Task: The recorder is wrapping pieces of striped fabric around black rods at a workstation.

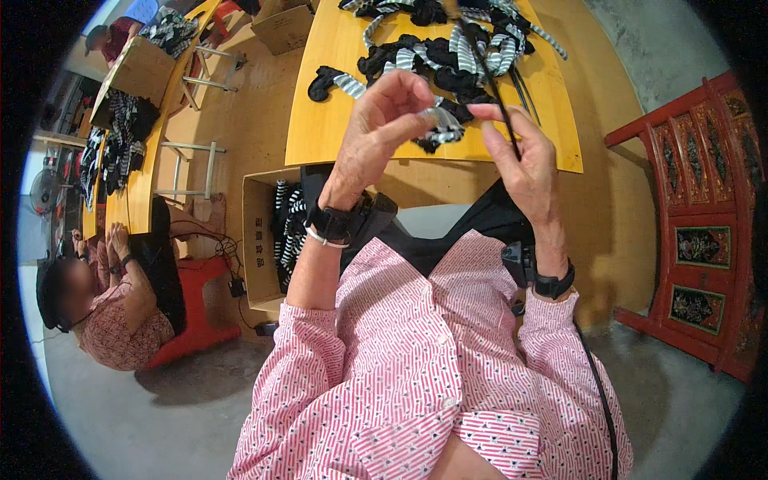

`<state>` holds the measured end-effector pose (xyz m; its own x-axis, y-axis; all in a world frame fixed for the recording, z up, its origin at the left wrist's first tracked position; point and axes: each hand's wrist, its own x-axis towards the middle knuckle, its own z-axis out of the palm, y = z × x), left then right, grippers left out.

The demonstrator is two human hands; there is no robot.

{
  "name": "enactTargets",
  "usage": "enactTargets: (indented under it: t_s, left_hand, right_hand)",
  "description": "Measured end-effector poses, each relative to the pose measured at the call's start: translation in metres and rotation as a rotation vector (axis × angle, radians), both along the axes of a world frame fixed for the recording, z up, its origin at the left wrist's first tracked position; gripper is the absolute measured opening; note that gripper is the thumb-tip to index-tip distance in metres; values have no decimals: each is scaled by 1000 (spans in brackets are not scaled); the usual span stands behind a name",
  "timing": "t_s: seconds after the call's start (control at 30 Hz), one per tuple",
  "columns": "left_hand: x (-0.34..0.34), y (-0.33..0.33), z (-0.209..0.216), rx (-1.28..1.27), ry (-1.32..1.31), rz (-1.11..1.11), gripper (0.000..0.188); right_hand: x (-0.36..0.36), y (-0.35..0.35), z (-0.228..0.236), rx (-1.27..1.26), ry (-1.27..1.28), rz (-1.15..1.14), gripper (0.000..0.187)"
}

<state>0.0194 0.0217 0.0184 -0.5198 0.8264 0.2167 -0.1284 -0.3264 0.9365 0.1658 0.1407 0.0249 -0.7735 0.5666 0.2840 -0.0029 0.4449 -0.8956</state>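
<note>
My left hand point(380, 128) is closed, thumb and fingers pinching a grey-and-white striped sock-like piece point(445, 126) with black parts, just above the near edge of the yellow table point(336, 132). Close by on the right, my right hand point(524, 156) has a thin black rod point(498, 92) running between its thumb and fingers. The rod slants up and away over the table, and its lower end is at the palm. The right index fingertip points toward the striped piece. A loose pile of similar striped and black pieces point(404, 58) covers the table's far part.
Below the table's left side stands a cardboard box point(260, 240) with striped fabric in it. At left, another person sits on a red stool point(200, 304) at a second table point(144, 184) piled with striped pieces. Red carved wooden furniture point(700, 216) stands at right.
</note>
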Motion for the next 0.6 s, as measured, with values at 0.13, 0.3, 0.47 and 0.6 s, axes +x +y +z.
enactTargets:
  t_s: [0.13,0.3,0.47,0.6]
  left_hand:
    - [14,-8,10,-102,52,-91,18]
    - [30,-16,2,-43,-9,30,18]
    - [38,-24,-6,-49,-265,105,19]
    - [44,-26,0,-44,-173,147,24]
  right_hand:
    - [-13,-2,-16,41,83,203,22]
    - [-9,-7,-24,-332,-30,373,27]
    - [-13,-7,-31,-511,44,361,22]
    - [-12,-7,-36,-434,11,364,18]
